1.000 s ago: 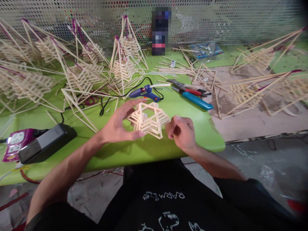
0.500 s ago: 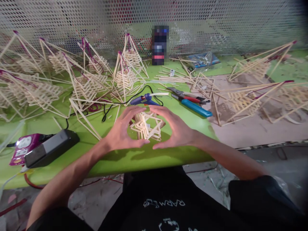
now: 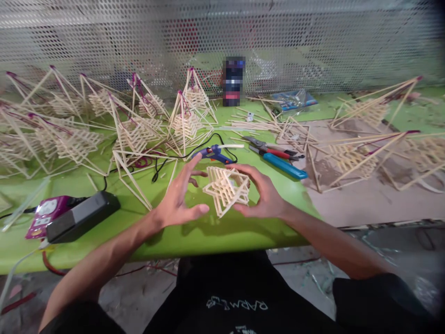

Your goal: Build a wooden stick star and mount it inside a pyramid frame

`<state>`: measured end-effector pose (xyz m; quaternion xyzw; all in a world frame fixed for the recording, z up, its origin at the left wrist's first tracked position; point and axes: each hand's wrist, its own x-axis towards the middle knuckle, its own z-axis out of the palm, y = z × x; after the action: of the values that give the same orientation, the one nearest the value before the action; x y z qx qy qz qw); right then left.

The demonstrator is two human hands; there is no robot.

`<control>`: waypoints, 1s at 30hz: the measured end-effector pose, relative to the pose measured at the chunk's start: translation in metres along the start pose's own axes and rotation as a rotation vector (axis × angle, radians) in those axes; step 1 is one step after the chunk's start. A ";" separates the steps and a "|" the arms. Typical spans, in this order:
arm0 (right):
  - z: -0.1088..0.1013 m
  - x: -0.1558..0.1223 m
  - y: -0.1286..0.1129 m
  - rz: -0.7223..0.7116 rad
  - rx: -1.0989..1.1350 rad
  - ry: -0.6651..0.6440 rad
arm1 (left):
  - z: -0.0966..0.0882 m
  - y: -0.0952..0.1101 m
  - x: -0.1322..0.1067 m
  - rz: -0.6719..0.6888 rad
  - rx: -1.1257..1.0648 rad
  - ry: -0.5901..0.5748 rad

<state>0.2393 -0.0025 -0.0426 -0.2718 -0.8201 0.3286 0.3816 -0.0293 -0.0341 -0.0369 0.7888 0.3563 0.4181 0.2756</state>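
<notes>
A small lattice of stacked wooden sticks (image 3: pixel 225 190), star-shaped from above, sits tilted between my two hands. My right hand (image 3: pixel 262 192) grips its right side, thumb in front and fingers behind. On the other side, my left hand (image 3: pixel 181 199) is spread, its thumb and fingers apart from the sticks. Just beyond lies a blue glue gun (image 3: pixel 214 150) with a pale glue stick in its back end. To the right of it are red-handled pruning shears (image 3: pixel 274 150) and a cutter with blue handles (image 3: pixel 285 166).
Several stick pyramids with purple thread (image 3: pixel 139 132) crowd the left; more stand on a brown board (image 3: pixel 333 204) at right. Loose sticks (image 3: pixel 255 125) lie behind the tools. A black adapter (image 3: pixel 83 218) and purple power strip (image 3: pixel 48 211) sit front left. Perforated metal screen (image 3: pixel 167 41) rises behind.
My left hand has come off the stick lattice and opened wider. The lattice has turned and tilted, shifting right in my right hand. The whole view has moved slightly.
</notes>
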 end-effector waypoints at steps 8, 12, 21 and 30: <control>0.026 -0.004 0.020 -0.079 -0.206 -0.189 | -0.015 0.002 0.000 0.452 0.481 0.257; 0.045 0.012 0.030 -0.102 -0.298 -0.196 | -0.014 0.000 0.000 0.502 0.401 0.181; 0.048 0.016 0.033 -0.256 -0.432 -0.164 | -0.019 0.002 0.006 0.478 0.683 -0.067; 0.035 0.009 0.031 -0.350 -0.312 -0.148 | -0.049 0.012 -0.008 0.513 0.915 0.172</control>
<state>0.2120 0.0121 -0.0795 -0.1565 -0.9211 0.1459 0.3253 -0.0703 -0.0413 -0.0074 0.8532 0.3193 0.3370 -0.2377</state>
